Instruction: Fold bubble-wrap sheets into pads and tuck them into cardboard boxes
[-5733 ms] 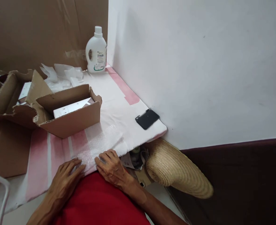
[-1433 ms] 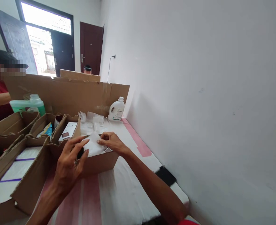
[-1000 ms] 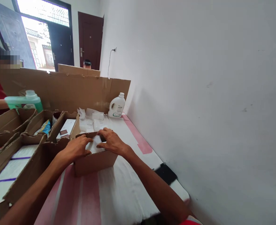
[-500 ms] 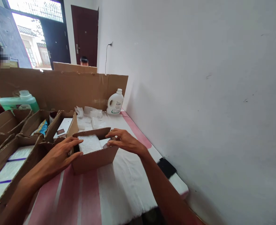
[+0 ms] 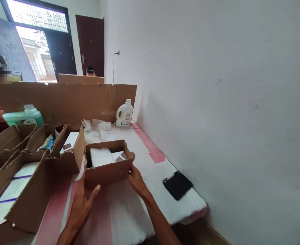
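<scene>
- The small cardboard box [image 5: 108, 167] stands on the table [image 5: 139, 190], near the middle of its width and a little back from the near edge. Inside it lie a bubble-wrapped packet [image 5: 100, 157] and a white carton [image 5: 119, 156].
- The left hand [image 5: 82, 200] is open, with fingers spread flat against the box's near wall; the right hand [image 5: 136, 178] cups the near right corner. Neither hand is closed around anything, so the box is only pressed between them.
- I think this hold could slip: the walls are thin and torn at the rim, and a strong squeeze may bend them inward.
- On the left, the box almost touches the larger open boxes [image 5: 30, 177], so a push to that side would knock them.
- On the right the cloth is free as far as the black phone [image 5: 177, 184], which lies near the right edge and could be swept off.
- The white bottle [image 5: 124, 114] stands at the far corner, well apart.
</scene>
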### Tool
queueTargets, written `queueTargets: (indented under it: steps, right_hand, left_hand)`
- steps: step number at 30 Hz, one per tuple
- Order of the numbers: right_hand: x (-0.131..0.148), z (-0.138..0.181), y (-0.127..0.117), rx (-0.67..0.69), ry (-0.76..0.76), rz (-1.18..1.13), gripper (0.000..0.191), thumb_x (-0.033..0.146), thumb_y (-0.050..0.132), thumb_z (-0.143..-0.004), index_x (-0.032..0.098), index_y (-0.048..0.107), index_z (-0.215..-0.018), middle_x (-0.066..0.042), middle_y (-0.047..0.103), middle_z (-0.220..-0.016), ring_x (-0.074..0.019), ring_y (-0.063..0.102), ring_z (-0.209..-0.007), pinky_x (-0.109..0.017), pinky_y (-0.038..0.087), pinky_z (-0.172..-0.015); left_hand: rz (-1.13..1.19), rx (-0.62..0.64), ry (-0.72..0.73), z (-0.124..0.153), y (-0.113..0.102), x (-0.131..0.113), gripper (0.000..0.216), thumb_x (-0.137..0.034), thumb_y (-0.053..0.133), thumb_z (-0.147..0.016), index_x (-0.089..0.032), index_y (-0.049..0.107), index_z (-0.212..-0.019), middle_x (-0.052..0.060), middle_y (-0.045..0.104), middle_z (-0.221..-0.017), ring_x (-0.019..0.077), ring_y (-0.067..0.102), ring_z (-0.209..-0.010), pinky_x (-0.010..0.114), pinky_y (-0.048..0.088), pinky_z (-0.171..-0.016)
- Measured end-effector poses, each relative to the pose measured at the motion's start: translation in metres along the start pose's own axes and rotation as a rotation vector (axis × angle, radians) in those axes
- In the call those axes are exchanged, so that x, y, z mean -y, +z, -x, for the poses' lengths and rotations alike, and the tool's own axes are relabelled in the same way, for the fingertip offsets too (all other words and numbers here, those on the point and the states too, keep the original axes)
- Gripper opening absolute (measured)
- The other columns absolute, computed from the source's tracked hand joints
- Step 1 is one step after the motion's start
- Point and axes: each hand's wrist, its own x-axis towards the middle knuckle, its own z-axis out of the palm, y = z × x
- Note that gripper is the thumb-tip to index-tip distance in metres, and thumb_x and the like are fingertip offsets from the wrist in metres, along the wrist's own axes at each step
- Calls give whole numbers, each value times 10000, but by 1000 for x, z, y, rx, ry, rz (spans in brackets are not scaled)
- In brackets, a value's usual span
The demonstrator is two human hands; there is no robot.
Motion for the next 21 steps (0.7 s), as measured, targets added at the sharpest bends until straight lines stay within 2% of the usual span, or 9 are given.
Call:
queueTargets:
  steps: [3,5,7,10,13,14,16,21]
  right_hand:
    - [6,10,-28,-93,-5,54,506,476,733,-827,179,634,-1225,-136,717,-1204,-292,708,-1025,-446,592,-886]
    - [13,15,-36,-139,-24,131,474,423,736,-832,178,637,-1225,-126,721,-1183,-281,706,-1000,-430,594,-872]
    - [17,16,-28,-150,-48,184,441,379,742,-823,181,648,-1206,-108,727,-1153,-265,703,-973,-406,594,-851]
    - [20,11,-3,-147,-64,186,357,337,720,-833,186,670,-1153,-81,737,-1091,-245,701,-940,-359,590,-804]
    - [17,3,3,-208,-87,197,291,336,682,-872,189,676,-1124,-73,735,-1053,-237,701,-930,-334,581,-792]
    - [14,1,-2,-245,-97,220,289,354,671,-888,188,674,-1124,-79,732,-1054,-240,702,-936,-334,579,-798]
    - [4,-2,-22,-353,-113,301,313,410,650,-913,182,669,-1128,-99,727,-1061,-256,704,-950,-348,578,-809]
    - [-37,-13,-82,-697,-140,534,470,555,538,-972,162,634,-1212,-162,716,-1111,-319,698,-1030,-433,575,-867]
  left_hand:
    - [88,111,-20,-7,17,-11,718,-593,602,-879,-248,414,-1480,156,527,-1477,320,517,-1368,560,425,-1143]
    - [121,148,-41,-13,16,-16,719,-604,606,-870,-239,426,-1462,149,552,-1445,311,555,-1321,557,433,-1134]
    - [107,140,-76,-22,6,-19,733,-632,611,-850,-229,445,-1439,141,583,-1397,314,590,-1270,567,450,-1113]
    - [10,100,-94,-43,-14,-22,764,-679,640,-793,-217,493,-1383,140,588,-1370,342,600,-1242,605,444,-1106]
    - [-49,113,-50,-70,-12,-25,746,-669,674,-767,-215,525,-1339,136,589,-1368,352,583,-1268,607,419,-1128]
    - [-24,141,-29,-81,-2,-26,738,-653,677,-773,-211,519,-1343,137,595,-1363,345,585,-1269,592,423,-1129]
    - [73,217,22,-104,31,-28,729,-624,666,-801,-199,491,-1367,145,609,-1346,323,597,-1264,549,448,-1115]
    - [202,361,142,-168,150,-34,729,-609,608,-847,-188,436,-1418,162,562,-1416,292,549,-1328,491,450,-1118]
